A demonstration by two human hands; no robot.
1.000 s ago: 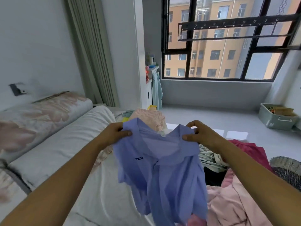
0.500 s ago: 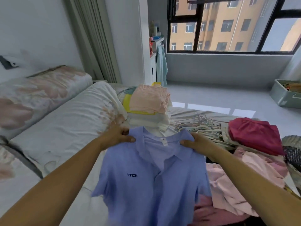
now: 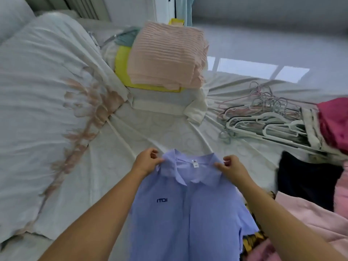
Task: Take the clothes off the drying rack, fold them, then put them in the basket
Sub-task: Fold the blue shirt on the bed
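blue shirt (image 3: 188,219), itoi print (image 3: 162,200), neck label (image 3: 195,163)

Both bare forearms reach forward and converge slightly, left hand (image 3: 146,162) and right hand (image 3: 232,167) level and apart, fingers curled, each pinching the shirt (image 3: 184,213) at one end of its collar.
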